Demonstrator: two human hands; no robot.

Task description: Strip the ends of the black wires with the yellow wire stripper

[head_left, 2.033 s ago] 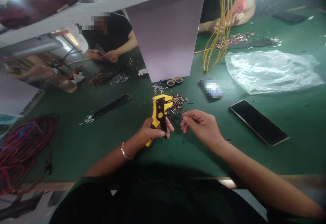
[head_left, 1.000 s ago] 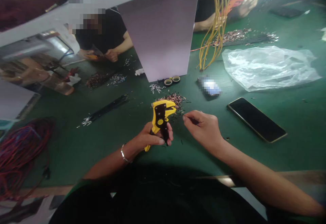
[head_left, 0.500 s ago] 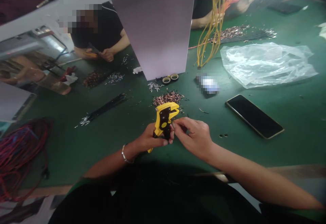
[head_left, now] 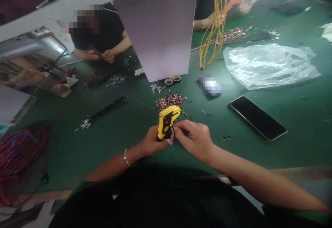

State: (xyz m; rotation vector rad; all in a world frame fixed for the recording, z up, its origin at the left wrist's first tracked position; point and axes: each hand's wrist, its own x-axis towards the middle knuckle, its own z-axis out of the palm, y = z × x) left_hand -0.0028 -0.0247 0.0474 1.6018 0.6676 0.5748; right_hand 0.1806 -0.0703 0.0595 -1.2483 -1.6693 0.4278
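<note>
My left hand point(head_left: 153, 141) is wrapped round the handles of a yellow and black wire stripper point(head_left: 166, 126), held upright with its jaws toward the right. My right hand point(head_left: 194, 136) is closed in a pinch beside the tool's jaw side, its fingertips nearly touching my left fingers. A short dark bit shows at those fingertips, too small to name for certain. Just beyond the stripper lies a heap of copper-coloured wire scraps point(head_left: 169, 100) on the green table point(head_left: 145, 114).
A phone point(head_left: 256, 117) and a clear plastic bag point(head_left: 269, 67) lie to the right. Tape rolls point(head_left: 173, 80) sit by an upright panel point(head_left: 160, 30). Black wires point(head_left: 106, 110) and red cable coils point(head_left: 23, 162) lie left. Co-workers' hands point(head_left: 109, 55) work across the table.
The stripper has tipped slightly, and its handles are drawn closer together in my left hand, with less of the lower handle showing. My right hand stays close beside it.
</note>
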